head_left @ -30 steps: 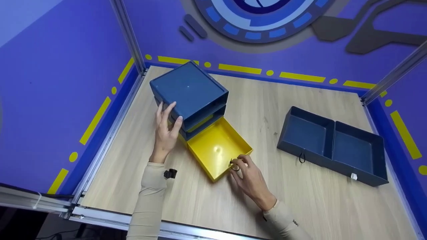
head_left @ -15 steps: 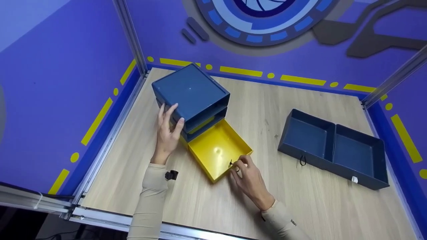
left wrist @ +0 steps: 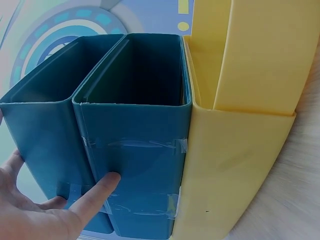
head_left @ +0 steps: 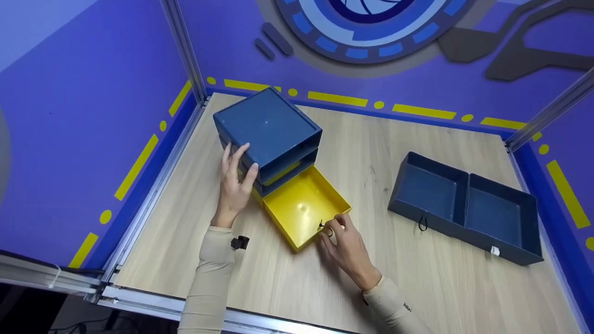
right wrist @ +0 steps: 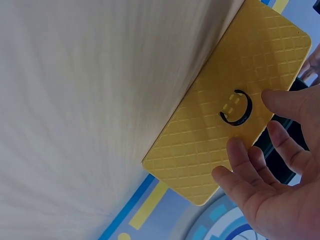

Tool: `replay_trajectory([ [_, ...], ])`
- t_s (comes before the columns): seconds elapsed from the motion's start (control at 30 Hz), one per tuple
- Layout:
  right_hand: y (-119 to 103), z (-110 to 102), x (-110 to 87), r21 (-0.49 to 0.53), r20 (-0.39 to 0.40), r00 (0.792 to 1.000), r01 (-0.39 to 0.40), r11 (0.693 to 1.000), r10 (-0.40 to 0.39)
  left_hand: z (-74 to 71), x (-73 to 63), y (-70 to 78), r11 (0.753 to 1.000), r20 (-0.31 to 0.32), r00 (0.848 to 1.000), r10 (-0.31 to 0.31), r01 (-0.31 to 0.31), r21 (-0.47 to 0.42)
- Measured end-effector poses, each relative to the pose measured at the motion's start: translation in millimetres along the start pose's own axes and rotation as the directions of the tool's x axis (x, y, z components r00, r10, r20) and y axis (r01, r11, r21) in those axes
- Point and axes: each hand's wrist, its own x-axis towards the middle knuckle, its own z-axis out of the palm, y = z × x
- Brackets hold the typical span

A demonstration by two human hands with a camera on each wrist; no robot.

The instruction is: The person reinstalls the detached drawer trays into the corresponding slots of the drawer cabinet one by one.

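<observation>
A dark blue cabinet (head_left: pixel 267 125) of stacked drawer housings stands at the left of the table. Its lowest unit is yellow, and a yellow drawer (head_left: pixel 304 204) is pulled out of it toward the front. My left hand (head_left: pixel 234 190) rests on the cabinet's left side with fingers spread, one fingertip touching the blue wall (left wrist: pixel 140 165) in the left wrist view. My right hand (head_left: pixel 348 246) is at the drawer's front, thumb by the upper edge. In the right wrist view the fingers are apart beside a black loop handle (right wrist: pixel 240 110) on the ridged drawer front (right wrist: pixel 200 145), without gripping it.
Two dark blue drawers, a left one (head_left: pixel 427 183) and a right one (head_left: pixel 494 208), stand side by side at the right of the wooden table (head_left: pixel 362 153). One has a black loop (head_left: pixel 422 223), the other a white tab (head_left: pixel 495 251). Purple panels surround the table.
The head view has shifted slightly. Both hands stay at the same places on the cabinet and the yellow drawer, with the right fingers only a little moved at the loop.
</observation>
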Motion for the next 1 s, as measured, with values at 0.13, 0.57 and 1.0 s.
replay_trajectory([
  [0.13, 0.7, 2.4, 1.3, 0.004, -0.007, 1.0, -0.004, 1.0, 0.004, -0.5, 1.3, -0.2, 1.0, 0.004, 1.0, 0.002, -0.002, -0.002],
  [0.57, 2.4, 6.1, 5.8, 0.012, -0.018, 1.0, 0.003, 1.0, -0.003, -0.9, 1.2, -2.3, 1.0, 0.006, 1.0, 0.021, -0.021, -0.004],
  [1.0, 3.3, 9.5, 8.4, 0.0, -0.016, 1.0, -0.001, 1.0, 0.001, -1.2, 1.0, -3.2, 0.999, -0.006, 0.999, 0.049, -0.049, 0.005],
])
